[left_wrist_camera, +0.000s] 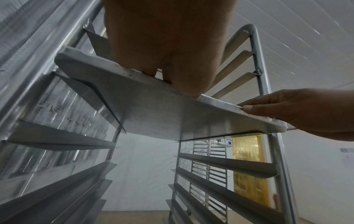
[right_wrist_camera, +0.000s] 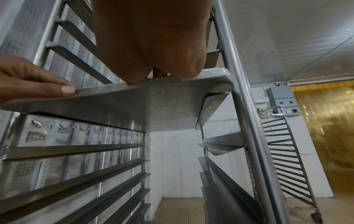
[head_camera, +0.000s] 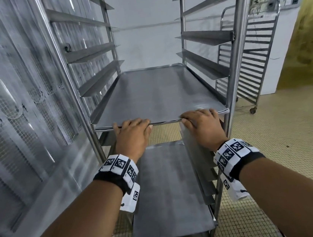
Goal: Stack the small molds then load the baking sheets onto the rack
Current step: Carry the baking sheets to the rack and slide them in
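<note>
A grey metal baking sheet point(head_camera: 154, 94) lies on a pair of rails midway up the steel rack point(head_camera: 238, 67), almost fully inside. My left hand point(head_camera: 132, 124) holds the left part of its near rim and my right hand point(head_camera: 199, 114) holds the right part. On each hand the fingers lie over the rim's top and the thumb is against its edge. In the left wrist view the sheet's underside point(left_wrist_camera: 153, 115) rests on the rails. The right wrist view shows its right corner point(right_wrist_camera: 216, 78) at the rack post. Another baking sheet point(head_camera: 167, 192) sits on a low level. No small molds are in view.
Empty angled rails point(head_camera: 95, 50) line both sides of the rack above the sheet. A wall of mesh and clear plastic point(head_camera: 12, 117) stands close on the left. A second empty rack point(head_camera: 254, 65) and a yellow strip curtain point(head_camera: 304, 39) are at the right, on tiled floor point(head_camera: 274, 142).
</note>
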